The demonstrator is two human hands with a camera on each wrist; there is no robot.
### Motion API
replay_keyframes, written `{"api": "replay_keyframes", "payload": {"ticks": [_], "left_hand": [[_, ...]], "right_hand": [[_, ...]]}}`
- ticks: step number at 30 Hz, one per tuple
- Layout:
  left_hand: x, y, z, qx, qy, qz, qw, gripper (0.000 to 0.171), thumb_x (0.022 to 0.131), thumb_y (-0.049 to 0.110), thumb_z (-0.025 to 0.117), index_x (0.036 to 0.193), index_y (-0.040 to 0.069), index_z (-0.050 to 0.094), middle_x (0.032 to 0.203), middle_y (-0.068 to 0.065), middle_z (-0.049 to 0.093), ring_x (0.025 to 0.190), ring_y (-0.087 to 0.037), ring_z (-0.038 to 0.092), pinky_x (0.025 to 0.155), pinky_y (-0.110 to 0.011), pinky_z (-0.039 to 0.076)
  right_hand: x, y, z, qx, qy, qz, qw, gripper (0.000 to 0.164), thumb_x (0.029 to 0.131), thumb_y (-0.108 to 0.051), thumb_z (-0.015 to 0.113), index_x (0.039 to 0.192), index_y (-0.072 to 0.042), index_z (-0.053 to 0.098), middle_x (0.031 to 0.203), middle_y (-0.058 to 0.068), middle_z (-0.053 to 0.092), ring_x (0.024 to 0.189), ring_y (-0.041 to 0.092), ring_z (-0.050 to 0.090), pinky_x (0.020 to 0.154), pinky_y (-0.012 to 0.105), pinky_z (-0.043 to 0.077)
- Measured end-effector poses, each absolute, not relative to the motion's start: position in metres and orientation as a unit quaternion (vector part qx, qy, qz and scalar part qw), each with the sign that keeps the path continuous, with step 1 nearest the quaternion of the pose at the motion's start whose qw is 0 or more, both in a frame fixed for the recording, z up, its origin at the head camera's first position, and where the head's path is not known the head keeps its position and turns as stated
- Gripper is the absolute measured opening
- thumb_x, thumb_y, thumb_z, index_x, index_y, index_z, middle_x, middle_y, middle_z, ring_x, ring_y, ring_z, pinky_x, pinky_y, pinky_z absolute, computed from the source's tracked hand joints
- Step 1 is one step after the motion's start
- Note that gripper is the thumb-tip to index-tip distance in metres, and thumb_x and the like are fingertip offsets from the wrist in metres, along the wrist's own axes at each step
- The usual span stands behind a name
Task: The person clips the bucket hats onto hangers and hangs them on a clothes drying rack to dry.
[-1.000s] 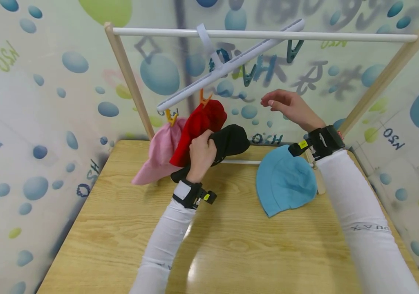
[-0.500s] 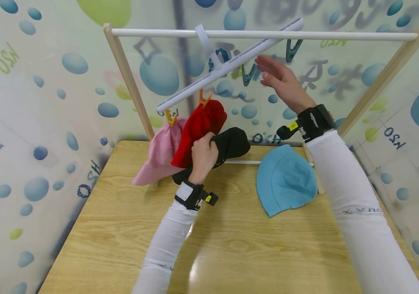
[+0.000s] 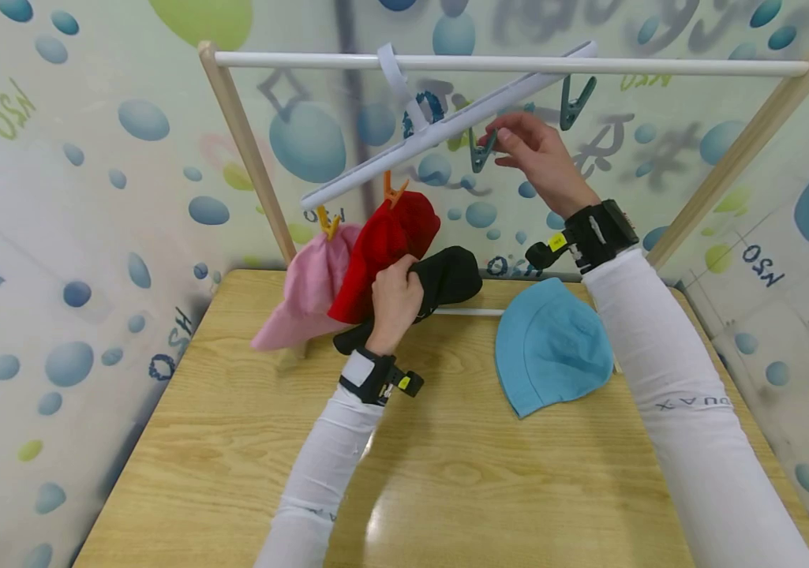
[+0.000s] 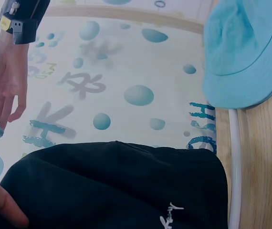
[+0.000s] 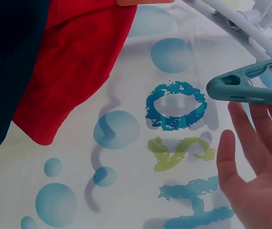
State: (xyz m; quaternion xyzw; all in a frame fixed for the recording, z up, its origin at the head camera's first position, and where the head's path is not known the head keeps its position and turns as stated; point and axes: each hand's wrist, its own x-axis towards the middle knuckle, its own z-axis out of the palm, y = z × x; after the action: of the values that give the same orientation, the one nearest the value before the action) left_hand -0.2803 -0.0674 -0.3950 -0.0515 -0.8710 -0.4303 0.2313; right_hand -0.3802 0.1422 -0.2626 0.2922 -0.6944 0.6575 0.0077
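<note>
My left hand grips a black hat below the hanger; white script shows on the hat in the left wrist view. Beside a green clothespin on the white hanger is my right hand. In the right wrist view, extended fingers touch the underside of that clothespin, without a plain pinch. A red hat hangs from an orange clothespin, partly behind the black one. Left of it, a pink hat hangs from a yellow clothespin.
A light-blue bucket hat lies on the wooden table at the right. The hanger hooks over a white rod between wooden posts. Another green clothespin hangs near the hanger's upper end. A patterned wall stands behind.
My right hand has risen and moved left to the green clothespin, touching it now. The hanger's right end has shifted slightly. My left hand still holds the black hat, almost in place.
</note>
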Motion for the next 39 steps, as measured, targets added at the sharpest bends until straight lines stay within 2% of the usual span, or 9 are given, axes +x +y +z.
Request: {"api": "replay_keyframes", "payload": {"ticks": [9, 18, 27, 31, 35, 39], "left_hand": [[-0.281, -0.068, -0.395, -0.065, -0.86, -0.451, 0.23, 0.025, 0.087, 0.001, 0.041, 0.093, -0.001, 0.065, 0.087, -0.018, 0.07, 0.072, -0.029, 0.059, 0.065, -0.045, 0.051], [-0.283, -0.067, -0.395, -0.079, -0.858, -0.454, 0.229, 0.023, 0.088, 0.001, 0.042, 0.093, -0.001, 0.064, 0.074, -0.017, 0.065, 0.06, -0.024, 0.05, 0.053, -0.035, 0.044], [-0.282, -0.067, -0.392, -0.07, -0.858, -0.453, 0.233, 0.022, 0.088, 0.001, 0.042, 0.094, -0.001, 0.064, 0.079, -0.017, 0.066, 0.064, -0.025, 0.053, 0.06, -0.042, 0.048], [-0.282, -0.067, -0.391, -0.072, -0.856, -0.456, 0.234, 0.022, 0.089, 0.0, 0.041, 0.094, -0.001, 0.063, 0.08, -0.017, 0.066, 0.065, -0.024, 0.053, 0.06, -0.041, 0.048], [-0.282, -0.067, -0.39, -0.074, -0.851, -0.461, 0.239, 0.022, 0.089, 0.0, 0.041, 0.095, -0.001, 0.063, 0.075, -0.016, 0.064, 0.063, -0.024, 0.051, 0.058, -0.039, 0.047], [-0.283, -0.066, -0.388, -0.079, -0.848, -0.464, 0.246, 0.023, 0.089, 0.0, 0.041, 0.095, 0.0, 0.063, 0.071, -0.015, 0.062, 0.061, -0.024, 0.05, 0.054, -0.037, 0.045]], "right_hand": [[-0.382, 0.139, -0.27, 0.297, -0.713, 0.635, -0.01, 0.018, 0.093, -0.014, 0.052, 0.108, -0.006, 0.055, 0.109, 0.008, 0.056, 0.109, 0.027, 0.046, 0.098, 0.046, 0.038], [-0.38, 0.138, -0.285, 0.299, -0.699, 0.649, -0.022, 0.015, 0.092, -0.013, 0.053, 0.105, -0.006, 0.055, 0.104, 0.008, 0.055, 0.105, 0.026, 0.046, 0.096, 0.04, 0.039], [-0.375, 0.134, -0.295, 0.317, -0.701, 0.638, -0.025, 0.017, 0.093, -0.013, 0.051, 0.105, -0.001, 0.054, 0.103, 0.011, 0.056, 0.103, 0.027, 0.046, 0.093, 0.033, 0.042], [-0.373, 0.133, -0.299, 0.326, -0.689, 0.646, -0.031, 0.012, 0.093, -0.012, 0.05, 0.101, -0.003, 0.055, 0.105, 0.008, 0.056, 0.105, 0.028, 0.046, 0.097, 0.04, 0.039], [-0.371, 0.132, -0.301, 0.339, -0.678, 0.651, -0.038, 0.009, 0.093, -0.01, 0.05, 0.098, -0.003, 0.055, 0.113, 0.007, 0.054, 0.111, 0.032, 0.04, 0.101, 0.048, 0.033], [-0.369, 0.131, -0.301, 0.338, -0.674, 0.656, -0.044, 0.01, 0.093, -0.011, 0.051, 0.098, -0.003, 0.054, 0.12, 0.006, 0.053, 0.113, 0.033, 0.038, 0.1, 0.044, 0.034]]}}
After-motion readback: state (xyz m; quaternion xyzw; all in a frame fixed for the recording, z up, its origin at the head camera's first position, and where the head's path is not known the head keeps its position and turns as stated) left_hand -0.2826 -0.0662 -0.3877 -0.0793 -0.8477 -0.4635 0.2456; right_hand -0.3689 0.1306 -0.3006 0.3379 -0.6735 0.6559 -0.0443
